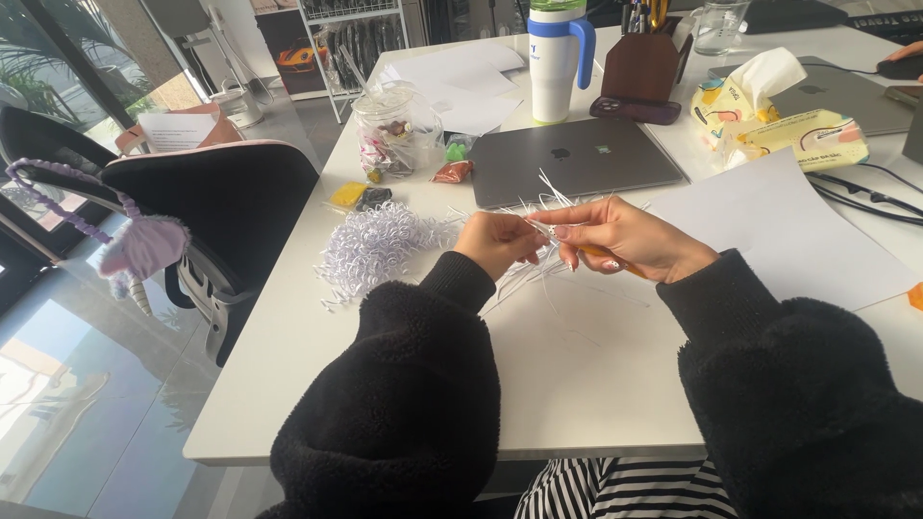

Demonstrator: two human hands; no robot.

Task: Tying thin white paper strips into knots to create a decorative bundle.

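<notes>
- Two hands meet above the counter (577, 384), both pinching one white paper strip (540, 227).
- Left hand (495, 240) grips its end; right hand (625, 238) also holds a yellow pencil (606, 256).
- Curled strips (375, 245) lie just left, loose strips (538, 274) underneath, near a closed laptop (572, 159).

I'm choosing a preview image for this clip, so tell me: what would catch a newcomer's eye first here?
First the two hands meeting mid-table: the left hand and right hand pinch thin white paper strips, the right also holding an orange pencil. Just left of them lies a fluffy pile of curled paper strips. Behind sits a closed grey laptop, with a white tumbler with a blue handle beyond it.
</notes>
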